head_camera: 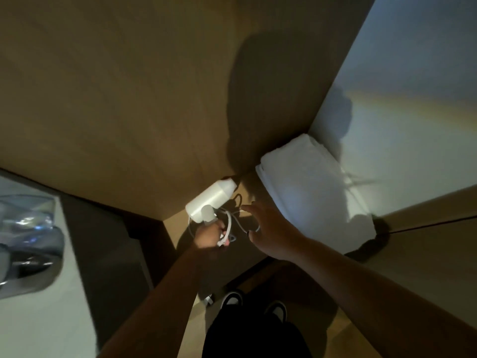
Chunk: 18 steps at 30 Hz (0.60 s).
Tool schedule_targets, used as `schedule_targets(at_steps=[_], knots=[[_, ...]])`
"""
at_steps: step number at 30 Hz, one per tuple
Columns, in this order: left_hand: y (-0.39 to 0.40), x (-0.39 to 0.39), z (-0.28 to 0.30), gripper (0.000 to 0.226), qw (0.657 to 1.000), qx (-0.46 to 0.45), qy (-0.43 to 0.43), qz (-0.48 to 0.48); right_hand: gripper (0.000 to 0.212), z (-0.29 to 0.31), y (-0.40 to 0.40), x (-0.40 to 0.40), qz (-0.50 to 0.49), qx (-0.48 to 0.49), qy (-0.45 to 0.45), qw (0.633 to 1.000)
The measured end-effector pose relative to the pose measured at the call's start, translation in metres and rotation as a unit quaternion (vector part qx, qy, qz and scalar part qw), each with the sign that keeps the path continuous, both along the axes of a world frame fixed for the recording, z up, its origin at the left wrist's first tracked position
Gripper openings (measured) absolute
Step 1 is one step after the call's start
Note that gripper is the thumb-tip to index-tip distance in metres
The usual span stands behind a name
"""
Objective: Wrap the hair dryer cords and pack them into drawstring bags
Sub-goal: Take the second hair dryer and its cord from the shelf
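Observation:
A white hair dryer points up and to the right over a wooden shelf. My left hand grips its handle from below. The white cord hangs in loose loops between my two hands. My right hand reaches in from the right with fingers spread, its fingertips at the cord loops; whether it holds the cord is unclear. No drawstring bag can be made out.
A folded stack of white towels lies on the wooden shelf right of the dryer, against a pale wall. A brown wooden panel rises behind. A shiny metal object sits on a white counter at left. My shoes show below.

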<state>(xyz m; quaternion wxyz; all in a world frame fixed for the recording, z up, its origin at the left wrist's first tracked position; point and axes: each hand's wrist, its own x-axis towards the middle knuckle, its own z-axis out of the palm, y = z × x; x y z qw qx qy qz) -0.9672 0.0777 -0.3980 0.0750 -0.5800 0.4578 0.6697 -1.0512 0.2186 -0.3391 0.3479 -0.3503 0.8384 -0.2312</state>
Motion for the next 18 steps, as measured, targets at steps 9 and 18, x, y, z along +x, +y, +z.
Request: schedule_targets(at_steps=[9,18], knots=[[0.005,0.009,0.123,0.014,0.988,0.081,0.128,0.024,0.052,0.079,-0.008,0.015,-0.101,-0.118,0.025,0.988],[0.004,0.034,0.221,0.031,0.962,0.096,0.25,-0.061,0.042,0.109,-0.015,0.037,-0.218,-0.139,-0.006,0.966]])
